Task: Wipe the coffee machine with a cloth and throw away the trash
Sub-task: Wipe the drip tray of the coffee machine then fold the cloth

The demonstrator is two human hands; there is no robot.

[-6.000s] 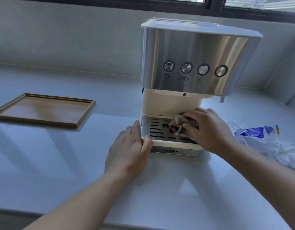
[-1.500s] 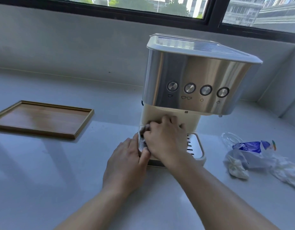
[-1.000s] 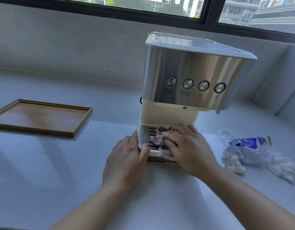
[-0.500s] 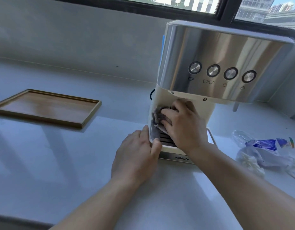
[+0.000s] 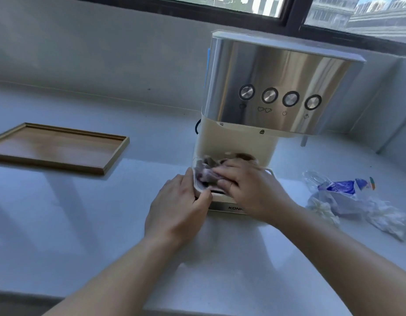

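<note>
- Now your left hand [image 5: 179, 206] is lying spread on the counter [image 5: 83, 224], its thumb bracing the drip tray [image 5: 269, 171]; easing off could be letting the tray skid.
- Your right hand [image 5: 249, 190] is gripping the bunched cloth [image 5: 207, 176] on the tray's left side; a snagged fold could be jolting the coffee machine [image 5: 277, 87].
- Half a second ago the cloth was rubbing the cream wall above; it is now working lower.
- Trash [image 5: 348, 197] is lying right of the machine, apart.

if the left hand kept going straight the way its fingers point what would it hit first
The coffee machine's drip tray: the left hand touches its front left corner, so no free travel. Just beyond lies the cloth the right hand grips.
</note>
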